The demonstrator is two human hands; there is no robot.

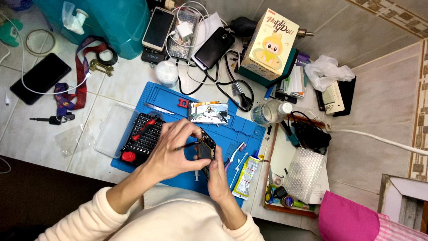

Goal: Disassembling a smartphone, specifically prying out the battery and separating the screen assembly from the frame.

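Both hands (196,160) on opened phone (206,151), yellow-green sachet (246,177) beside

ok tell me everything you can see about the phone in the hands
The phone is a small dark device, opened up: an amber-orange inner part shows inside a black frame. It is held tilted above the blue mat, not resting on it. The left hand grips it from the left and top while holding a thin dark tool to it; the right hand supports it from below. Finer parts are too small to tell.
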